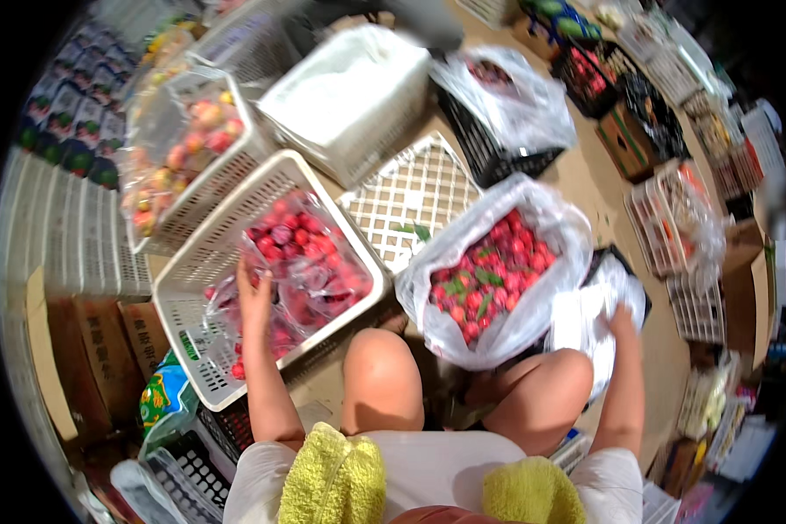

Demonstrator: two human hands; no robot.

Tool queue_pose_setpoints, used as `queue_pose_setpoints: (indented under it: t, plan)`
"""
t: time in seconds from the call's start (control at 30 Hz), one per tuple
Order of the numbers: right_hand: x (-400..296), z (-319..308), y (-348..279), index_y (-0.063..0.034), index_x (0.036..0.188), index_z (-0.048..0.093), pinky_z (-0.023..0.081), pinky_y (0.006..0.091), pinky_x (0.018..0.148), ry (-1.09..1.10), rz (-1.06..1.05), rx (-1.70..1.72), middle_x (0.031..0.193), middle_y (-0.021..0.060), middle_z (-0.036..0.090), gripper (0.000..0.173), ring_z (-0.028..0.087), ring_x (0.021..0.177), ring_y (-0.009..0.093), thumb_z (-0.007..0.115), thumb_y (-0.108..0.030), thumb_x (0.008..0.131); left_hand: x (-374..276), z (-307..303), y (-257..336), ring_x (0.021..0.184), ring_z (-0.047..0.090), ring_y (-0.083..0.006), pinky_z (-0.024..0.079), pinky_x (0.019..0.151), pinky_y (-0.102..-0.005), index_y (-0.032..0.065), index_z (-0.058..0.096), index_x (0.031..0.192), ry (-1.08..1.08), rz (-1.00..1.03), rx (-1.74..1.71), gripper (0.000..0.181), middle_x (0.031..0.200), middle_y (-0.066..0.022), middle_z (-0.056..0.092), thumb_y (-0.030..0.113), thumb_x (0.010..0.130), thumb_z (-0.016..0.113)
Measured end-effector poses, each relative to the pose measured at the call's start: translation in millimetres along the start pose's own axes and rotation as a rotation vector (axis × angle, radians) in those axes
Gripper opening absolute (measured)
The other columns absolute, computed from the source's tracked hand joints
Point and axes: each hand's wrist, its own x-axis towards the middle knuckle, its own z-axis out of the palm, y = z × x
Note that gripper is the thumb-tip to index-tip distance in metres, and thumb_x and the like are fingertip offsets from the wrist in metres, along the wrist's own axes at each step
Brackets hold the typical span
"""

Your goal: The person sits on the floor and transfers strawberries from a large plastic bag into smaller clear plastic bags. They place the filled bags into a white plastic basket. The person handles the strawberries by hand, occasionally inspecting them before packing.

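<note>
My left hand (255,291) is inside a white plastic crate (193,262), its fingers on a clear plastic bag of red plums (301,239); the grip is unclear. Several bagged plums lie in that crate. Between my knees and the lattice crate stands a large white bag liner (412,288) turned open around loose red plums (491,281) with green leaves. My right hand (619,321) is at the right, blurred, touching a stack of thin white plastic bags (580,314); whether its fingers are closed on one I cannot tell.
An upturned white lattice crate (399,196) stands ahead, with leaves on it. Behind it are a white lined crate (350,85) and a black crate (471,131) with bagged dark fruit. A crate of yellow-red fruit (196,141) is at left. Cardboard boxes (105,340) and more crates line both sides.
</note>
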Motion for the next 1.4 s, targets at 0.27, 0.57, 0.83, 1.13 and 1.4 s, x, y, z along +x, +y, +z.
queue_pose_setpoints:
  t: [0.27,0.57,0.83,1.13,1.4]
  plan:
    - [-94,116,-6,-0.01,0.113,0.053,0.048,0.0422,0.076,0.391,0.008,0.558,0.096,0.0179,0.06,0.031,0.061,0.089,0.034,0.064,-0.016,0.085,-67,-37,79,0.124,0.046,-0.0235,0.037,0.104,-0.0347,0.0009,0.038,0.138,-0.039,0.171,0.007,0.055,0.135,-0.0156,0.047,0.006,0.087,0.059]
    - [-83,118,31,-0.0066,0.103,0.063,0.048,0.0448,0.083,0.215,-0.327,0.347,0.098,0.0193,0.064,0.037,0.061,0.096,0.037,0.076,-0.023,0.073,-146,3,164,0.119,0.051,-0.0192,0.039,0.101,-0.032,0.0046,0.049,0.13,-0.164,0.343,-0.075,0.043,0.125,-0.0098,0.055,0.005,0.088,0.058]
    - [-129,62,28,-0.003,0.09,0.067,0.049,0.0455,0.073,0.691,-0.373,0.48,0.089,0.0197,0.065,0.02,0.062,0.085,0.039,0.055,-0.018,0.088,-194,-32,167,0.114,0.054,-0.0177,0.041,0.098,-0.0317,0.0003,0.049,0.128,-0.218,0.374,-0.025,0.04,0.12,-0.008,0.058,0.006,0.089,0.055]
    - [-158,-34,57,-0.0005,0.096,0.061,0.047,0.0406,0.078,0.961,-0.274,0.886,0.092,0.0189,0.064,0.02,0.061,0.085,0.034,0.054,-0.019,0.091,-216,-2,195,0.113,0.052,-0.0152,0.04,0.098,-0.0295,0.0032,0.051,0.128,-0.328,0.347,-0.121,0.037,0.121,-0.0067,0.057,0.004,0.091,0.053]
    - [-85,-97,143,-0.0033,0.101,0.058,0.047,0.0428,0.084,0.918,-0.066,0.975,0.101,0.0201,0.064,0.026,0.062,0.094,0.035,0.051,-0.026,0.092,-245,42,207,0.118,0.052,-0.0174,0.038,0.103,-0.0302,0.0025,0.05,0.131,-0.522,0.314,-0.19,0.038,0.127,-0.0083,0.055,0.003,0.093,0.05]
